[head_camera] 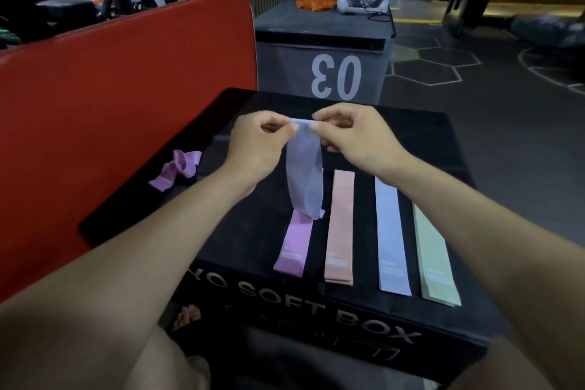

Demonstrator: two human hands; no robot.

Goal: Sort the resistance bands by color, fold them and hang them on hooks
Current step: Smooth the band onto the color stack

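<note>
Above black box (253, 291) marked "SOFT BOX", L hand (256, 142) & R hand (354, 139) grip-pinching lilac band (304, 174), grey box (319, 73) "03" behind

A gym: black padded plyo box lettered "SOFT BOX" (316, 301), grey foam box no. "03" (323, 73), red vinyl crash pad (126, 98), dark rubber floor w/ hexagon markings (443, 66).

Bare black box top (253, 231) left of the flat bands (367, 231), crumpled purple band (177, 168) beside red pad (126, 104).

Dim, soft-focus, wide-angle edge distortion.
</note>
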